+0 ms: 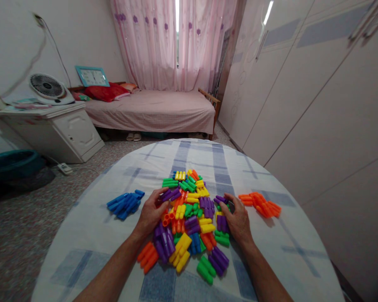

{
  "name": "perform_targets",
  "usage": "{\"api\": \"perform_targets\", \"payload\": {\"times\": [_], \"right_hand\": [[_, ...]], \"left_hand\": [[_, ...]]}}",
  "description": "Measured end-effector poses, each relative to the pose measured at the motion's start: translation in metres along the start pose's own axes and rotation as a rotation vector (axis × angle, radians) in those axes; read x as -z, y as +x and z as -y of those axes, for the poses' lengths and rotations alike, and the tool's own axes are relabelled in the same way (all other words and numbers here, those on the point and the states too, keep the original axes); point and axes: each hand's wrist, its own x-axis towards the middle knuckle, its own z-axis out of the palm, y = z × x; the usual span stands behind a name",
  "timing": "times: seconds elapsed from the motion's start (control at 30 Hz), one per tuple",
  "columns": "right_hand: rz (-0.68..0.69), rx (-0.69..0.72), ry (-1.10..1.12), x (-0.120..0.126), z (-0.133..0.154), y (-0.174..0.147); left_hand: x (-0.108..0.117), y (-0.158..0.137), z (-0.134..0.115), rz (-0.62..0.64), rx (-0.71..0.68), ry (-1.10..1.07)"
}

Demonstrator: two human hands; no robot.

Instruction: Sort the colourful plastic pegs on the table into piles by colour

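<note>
A pile of plastic tube-shaped toy blocks [193, 209] in several colours lies between my hands. My left hand [150, 213] is at its left side, with thumb and fingers closed around a purple block [171, 194]. At the right side, my right hand [239, 219] pinches another purple block [220, 199] between thumb and forefinger; its fingers partly cover it. Left of my left hand sits a separate group of blue blocks [126, 204]. A group of orange blocks [261, 204] lies to the right of my right hand.
The round table has a blue and white checked cloth [113, 260]. Beyond it stand a bed [164, 109] and pink curtains [151, 46]. A white cabinet [77, 134] with a fan [48, 87] is at left, near a bin [15, 161]. Tall wardrobes [302, 105] line the right.
</note>
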Motion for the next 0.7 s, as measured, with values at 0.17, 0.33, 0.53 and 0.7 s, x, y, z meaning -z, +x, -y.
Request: {"api": "perform_targets", "payload": {"times": [0.17, 0.33, 0.53, 0.7], "right_hand": [[0.001, -0.005, 0.002, 0.0001, -0.0002, 0.0000], [0.009, -0.003, 0.005, 0.0008, 0.0009, -0.0002], [0.016, -0.007, -0.004, 0.0010, 0.0014, 0.0000], [0.008, 0.004, -0.010, 0.0011, 0.0010, 0.0002]], "left_hand": [[0.0012, 0.0003, 0.0011, -0.004, 0.031, 0.058], [0.0002, 0.0001, -0.0033, -0.029, 0.028, 0.039], [0.0018, 0.0011, -0.0015, -0.024, -0.006, 0.020], [0.0034, 0.0002, 0.0004, -0.038, 0.026, 0.051]]}}
